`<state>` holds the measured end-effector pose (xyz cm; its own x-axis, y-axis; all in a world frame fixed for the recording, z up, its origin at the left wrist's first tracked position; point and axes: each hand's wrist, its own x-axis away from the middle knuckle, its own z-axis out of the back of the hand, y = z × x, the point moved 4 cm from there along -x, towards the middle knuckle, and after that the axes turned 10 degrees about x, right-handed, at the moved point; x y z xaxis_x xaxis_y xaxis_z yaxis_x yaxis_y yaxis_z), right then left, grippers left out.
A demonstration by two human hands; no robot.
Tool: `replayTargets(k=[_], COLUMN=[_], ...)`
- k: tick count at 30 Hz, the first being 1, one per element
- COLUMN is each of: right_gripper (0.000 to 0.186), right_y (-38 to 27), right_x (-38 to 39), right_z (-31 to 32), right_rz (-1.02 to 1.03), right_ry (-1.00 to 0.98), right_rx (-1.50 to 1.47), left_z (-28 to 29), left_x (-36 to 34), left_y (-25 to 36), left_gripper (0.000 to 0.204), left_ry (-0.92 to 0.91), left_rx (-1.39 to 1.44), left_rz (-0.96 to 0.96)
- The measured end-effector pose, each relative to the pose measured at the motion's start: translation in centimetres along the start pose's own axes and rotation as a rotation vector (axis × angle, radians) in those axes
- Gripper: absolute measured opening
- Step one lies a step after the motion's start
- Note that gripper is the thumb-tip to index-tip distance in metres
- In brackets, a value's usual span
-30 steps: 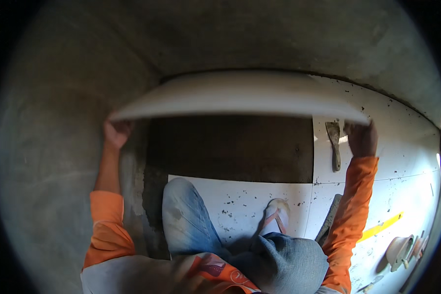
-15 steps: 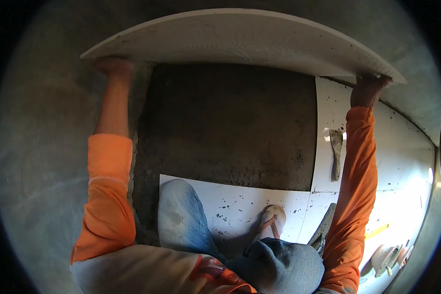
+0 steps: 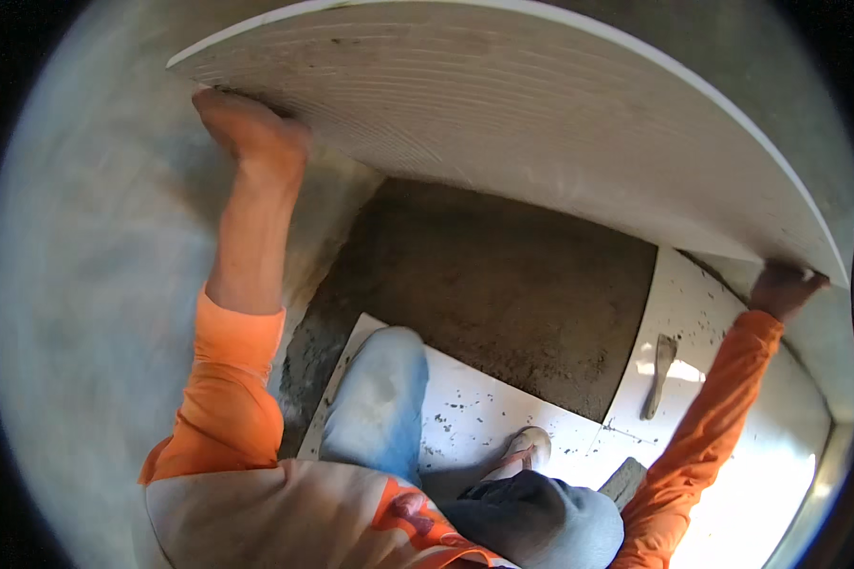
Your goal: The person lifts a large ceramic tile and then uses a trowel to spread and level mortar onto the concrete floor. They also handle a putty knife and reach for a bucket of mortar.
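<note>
A large floor tile spans the top of the view, tilted up on edge. Fine combed ridges run across its grey underside, and a pale rim shows along the upper edge. My left hand grips the tile at its lower left corner, partly blurred. At the right end my right hand is closed on the lower corner, most of its fingers hidden. Below the tile lies a dark rectangular bed of mortar, bordered by laid white tiles nearest me and on the right.
A putty knife lies on the right-hand white tiles. Dark crumbs are scattered over the tiles. A grey flat tool is partly behind my right arm. Grey walls rise on the left and far side. My sandalled foot rests on a tile.
The whole view has turned clockwise. The tile now shows more of its ridged underside, and its right end sits lower in the picture. Both hands have kept their hold.
</note>
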<state>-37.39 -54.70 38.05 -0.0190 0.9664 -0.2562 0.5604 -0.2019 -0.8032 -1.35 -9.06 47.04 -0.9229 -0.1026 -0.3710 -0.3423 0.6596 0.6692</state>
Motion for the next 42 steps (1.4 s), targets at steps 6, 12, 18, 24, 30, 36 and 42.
replayTargets(k=[6, 12, 18, 24, 30, 36, 42], right_gripper=[0.071, 0.07, 0.076, 0.08, 0.078, 0.088, 0.082], right_y=[-5.5, -2.5, 2.4, 5.5, 8.5, 11.8, 10.9], right_x=[3.6, 12.0, 28.1, 41.8, 50.8, 56.7, 59.4], right_z=[-8.4, -20.3, -28.1, -31.2, -31.1, -30.2, -31.9], right_rz=[-0.082, -0.267, -0.435, -0.544, -0.387, -0.492, -0.401], right_ry=[-0.164, -0.474, -0.746, -0.889, -1.105, -1.099, -1.22], right_rx=[0.081, 0.048, -0.026, 0.002, 0.094, 0.272, 0.312], left_z=[6.0, 19.5, 24.3, 30.6, 38.3, 45.8, 50.7], left_x=[8.1, 15.4, 21.6, 25.8, 29.9, 31.6, 32.4], left_y=[14.9, 32.2, 38.7, 43.2, 45.5, 47.7, 48.7], left_gripper=[0.052, 0.036, 0.04, 0.05, 0.053, 0.052, 0.055], left_ry=[0.207, 0.386, 0.684, 0.869, 1.027, 1.027, 1.098], left_rx=[0.131, -0.403, -0.217, -0.413, -0.445, -0.459, -0.473], left_rz=[-0.158, -0.516, -0.535, -0.629, -0.657, -0.633, -0.634])
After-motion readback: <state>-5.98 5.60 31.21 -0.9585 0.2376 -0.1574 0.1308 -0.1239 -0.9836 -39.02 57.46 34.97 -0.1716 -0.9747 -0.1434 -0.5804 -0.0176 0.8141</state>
